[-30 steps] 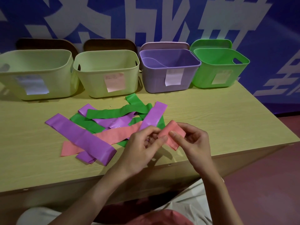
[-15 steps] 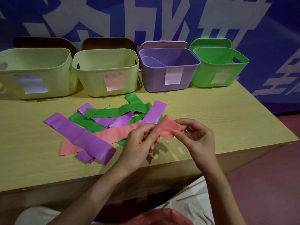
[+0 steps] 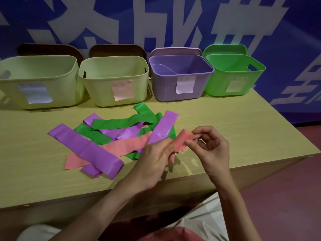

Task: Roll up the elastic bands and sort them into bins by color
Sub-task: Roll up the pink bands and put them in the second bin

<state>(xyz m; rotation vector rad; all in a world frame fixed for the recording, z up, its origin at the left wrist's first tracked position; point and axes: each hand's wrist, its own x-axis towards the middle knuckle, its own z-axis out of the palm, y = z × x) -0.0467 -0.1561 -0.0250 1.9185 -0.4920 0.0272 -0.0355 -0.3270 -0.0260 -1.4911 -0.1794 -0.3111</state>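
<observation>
Fingers [image 3: 167,146] of both hands pinch the pink band [image 3: 182,140] between them; soft, floppy, best gripped at its rolled end

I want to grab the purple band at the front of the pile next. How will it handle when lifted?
Probably floppy: the purple band lies flat and thin on the table, like the pink band bending between both hands. Likely light. It overlaps another pink strip, so lifting it may drag that along.
</observation>
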